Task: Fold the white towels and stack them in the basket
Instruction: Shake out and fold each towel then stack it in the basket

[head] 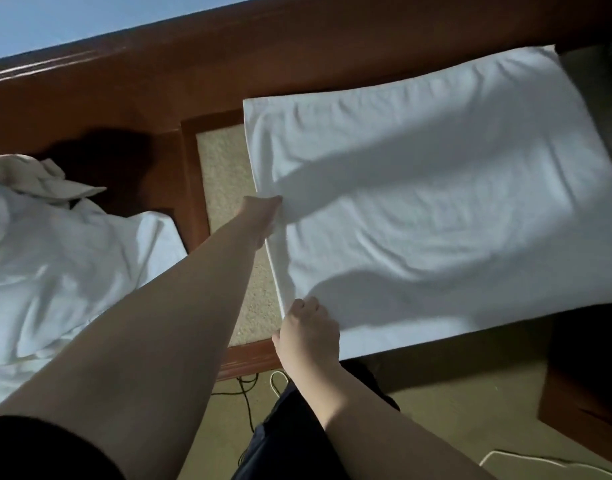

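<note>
Nearest the camera, the right hand (pixel 306 336) lies knuckles-up on the near left corner of the white towel (pixel 436 202), its fingers curled down onto the cloth's edge; whether they pinch the hem or only press it cannot be told, since the fingertips are hidden under the hand. Just beyond it, the left hand (pixel 263 213) reaches out on a long bare forearm and is closed in a narrow grip on the same left edge of the towel, partway along the hem, with the fabric gathered slightly between thumb and fingers. That towel is spread nearly flat, lightly creased, across a table (pixel 225 168) with a speckled beige top and a red-brown wooden frame, its left hem lying along the bare strip of tabletop and its near edge reaching the table's front rail. Both arms cast dark shadows over the cloth. To the left, apart from the table, a rumpled heap of white towels (pixel 55 265) lies with a cream-coloured cloth (pixel 38 178) crumpled on its far end. Below the table, dark and white cables (pixel 249 393) trail over the olive carpet. Farthest off, a broad red-brown wooden panel (pixel 228 64) runs behind everything.
</note>
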Demonstrator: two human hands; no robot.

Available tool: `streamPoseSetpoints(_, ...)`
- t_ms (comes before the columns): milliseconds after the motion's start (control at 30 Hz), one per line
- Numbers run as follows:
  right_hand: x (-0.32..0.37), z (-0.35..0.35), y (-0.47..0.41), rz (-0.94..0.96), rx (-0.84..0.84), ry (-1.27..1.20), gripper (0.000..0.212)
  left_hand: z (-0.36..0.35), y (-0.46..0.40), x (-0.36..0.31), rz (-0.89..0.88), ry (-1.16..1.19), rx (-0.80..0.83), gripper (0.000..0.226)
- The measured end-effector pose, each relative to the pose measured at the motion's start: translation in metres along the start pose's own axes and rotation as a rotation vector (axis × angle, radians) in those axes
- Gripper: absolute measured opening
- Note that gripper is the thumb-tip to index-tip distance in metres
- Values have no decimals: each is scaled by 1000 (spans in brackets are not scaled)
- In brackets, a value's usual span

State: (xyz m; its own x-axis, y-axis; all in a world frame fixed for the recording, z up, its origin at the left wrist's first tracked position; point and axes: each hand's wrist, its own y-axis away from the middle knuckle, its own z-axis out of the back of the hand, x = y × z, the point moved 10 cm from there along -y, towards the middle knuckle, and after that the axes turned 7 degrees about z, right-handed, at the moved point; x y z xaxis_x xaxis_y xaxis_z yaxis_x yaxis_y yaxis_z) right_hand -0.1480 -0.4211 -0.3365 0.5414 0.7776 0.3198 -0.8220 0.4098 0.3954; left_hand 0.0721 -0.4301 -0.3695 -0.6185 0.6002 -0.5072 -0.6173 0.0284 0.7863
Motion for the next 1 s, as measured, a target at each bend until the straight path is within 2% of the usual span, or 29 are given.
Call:
streamPoseSetpoints(100, -7, 10, 4, -38, 24, -88, 34, 8, -5, -2, 22, 24, -2, 25)
streamPoseSetpoints(200, -24, 24, 12, -101, -7, -323, 21, 5, -1, -19, -6, 20, 3, 14)
streamPoseSetpoints(300, -50, 40, 20, -179, -34, -493, 14, -5, 3, -49, -62, -9, 13, 26)
streamPoseSetpoints(433, -93, 64, 35, -256, -49, -583, 10, -27, 15, -97, -170, -70, -11, 35)
streamPoseSetpoints(533, -126, 88, 50, -283, -155, -608, 8, -42, 26, -108, -165, -125, -20, 27)
streamPoseSetpoints(667, -162, 100, 59, -351, -151, -587, 21, -67, 14, -102, -118, -262, 42, 6)
streamPoseSetpoints(700, -167, 99, 62, -340, -132, -574, 24, -73, 13, -105, -120, -249, 59, 16)
streamPoseSetpoints(767, -176, 98, 70, -279, -110, -522, 25, -81, 17, -117, -160, -219, 56, 23)
streamPoseSetpoints(833, -189, 98, 79, -246, -97, -469, 20, -84, 31, -136, -239, -294, -34, 19)
streamPoseSetpoints(900, -209, 101, 87, -295, -88, -452, 12, -95, 55, -165, -377, -372, -77, 25)
streamPoseSetpoints(1000, -248, 104, 102, -456, -59, -384, 7, -129, 81, -199, -484, -423, -33, 25)
